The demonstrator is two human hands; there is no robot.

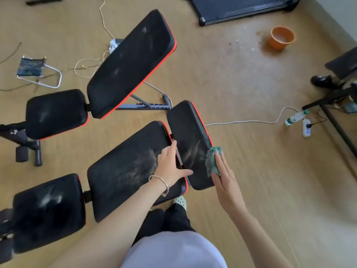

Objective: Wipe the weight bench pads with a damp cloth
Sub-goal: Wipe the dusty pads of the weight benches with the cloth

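Head view, centre right of the frame: the right hand [222, 176] lies with straight fingers over the green cloth [212, 159], pressing it against the right edge of the short pad [189, 140]. No closed grip there; it's a flat press. The left hand [170, 167] is spread open too, resting where the long pad [127, 167] meets the short one, probably as a brace. Pale dusty streaks show on both pads. The cloth looks limp, light and bunched, so it is best held under the palm. The pad covering looks smooth and firm, likely slick once wet. An orange bucket [281, 38] sits on the floor at upper right.
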